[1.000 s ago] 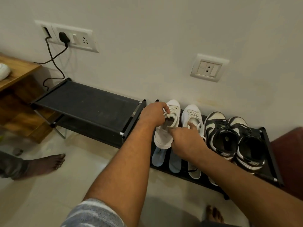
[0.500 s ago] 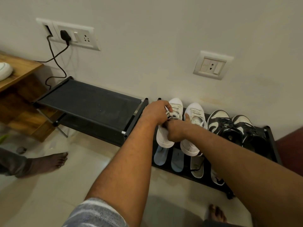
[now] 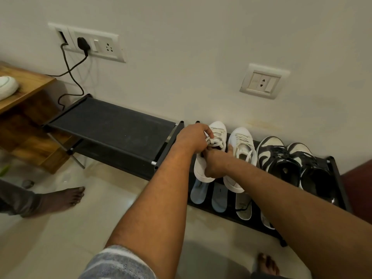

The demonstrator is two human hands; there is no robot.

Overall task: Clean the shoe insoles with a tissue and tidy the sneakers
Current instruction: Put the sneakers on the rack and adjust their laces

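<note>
Rightward no longer, the right hand (image 3: pixel 215 166) had slid off the second white sneaker (image 3: pixel 241 146) and settled on the first white sneaker (image 3: pixel 218 128) at the centre of the frame. The left hand (image 3: pixel 192 137) kept its place, its fingers (image 3: pixel 207 132) clenched round a bunch of the laces (image 3: pixel 216 140). That sneaker sat on the top shelf of the black shoe rack (image 3: pixel 340 184), toe to the wall and heel out past the front edge. Pale blue insoles (image 3: pixel 198 193) lay on the lower shelf just beneath it.

The right hand's fingers seemed to be tucked into the mouth of the shoe, out of sight, so whether they gripped the collar could not be told.

The sneaker looked light. Its upper was probably soft enough to cave under a squeeze, and its rubber sole stiff. The laces were loose, so hauling by them alone would likely tip it. The heel and the sole's edge looked like the firmer places to hold, with a hand inside to steady it.
</note>
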